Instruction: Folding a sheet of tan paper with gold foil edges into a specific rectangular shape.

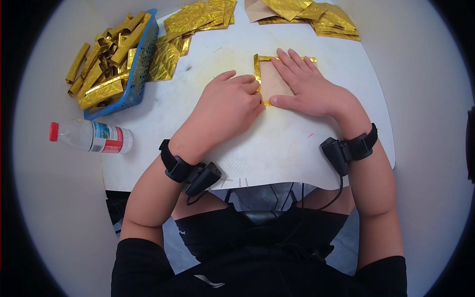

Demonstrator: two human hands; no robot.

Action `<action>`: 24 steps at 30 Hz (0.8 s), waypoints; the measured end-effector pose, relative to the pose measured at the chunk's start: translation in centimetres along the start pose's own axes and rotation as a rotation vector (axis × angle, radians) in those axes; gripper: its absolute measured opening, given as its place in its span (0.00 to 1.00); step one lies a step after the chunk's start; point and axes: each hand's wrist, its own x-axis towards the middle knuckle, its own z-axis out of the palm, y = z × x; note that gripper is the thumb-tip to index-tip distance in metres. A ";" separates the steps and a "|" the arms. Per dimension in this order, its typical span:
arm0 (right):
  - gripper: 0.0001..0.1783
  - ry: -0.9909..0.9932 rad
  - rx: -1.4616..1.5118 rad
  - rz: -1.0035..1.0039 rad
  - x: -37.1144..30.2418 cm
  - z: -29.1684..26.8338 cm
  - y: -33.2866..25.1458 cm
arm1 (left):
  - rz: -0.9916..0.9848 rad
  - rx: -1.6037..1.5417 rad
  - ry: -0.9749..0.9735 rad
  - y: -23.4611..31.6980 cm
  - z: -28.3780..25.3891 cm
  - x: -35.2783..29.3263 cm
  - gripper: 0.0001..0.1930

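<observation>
A gold foil paper sheet (269,81) lies plain brown side up on the white board (277,148), its gold edges folded inward. My right hand (307,84) rests flat on it, fingers spread toward the far edge. My left hand (230,109) sits at the sheet's left edge, fingertips pinching the folded gold border. Both wrists wear black bands with small devices.
A blue basket (141,64) at the far left overflows with several folded gold pieces (101,64). Flat gold sheets (195,22) lie at the back centre, another stack (316,17) at the back right. A clear water bottle (91,136) with a red cap lies at the left.
</observation>
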 end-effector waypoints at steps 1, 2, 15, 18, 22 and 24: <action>0.56 0.002 -0.002 0.000 0.0 0.0 0.0 | 0.001 -0.001 -0.001 0.0 0.1 -0.1 0.11; 0.56 0.004 -0.005 0.000 0.0 0.0 0.0 | 0.021 -0.006 0.037 0.0 0.2 -0.1 0.09; 0.54 0.008 -0.002 -0.009 0.0 -0.1 -0.1 | 0.033 -0.072 0.082 1.0 -0.6 -0.4 0.05; 0.54 0.017 -0.002 -0.009 0.0 0.0 -0.1 | -0.060 -0.102 0.021 0.7 -0.5 -0.1 0.06; 0.54 0.011 0.003 -0.002 -0.1 -0.1 -0.2 | -0.152 -0.159 0.106 0.7 0.8 0.5 0.13; 0.54 0.014 0.007 -0.002 -0.1 -0.1 -0.2 | -0.124 -0.199 0.110 0.2 1.7 0.5 0.23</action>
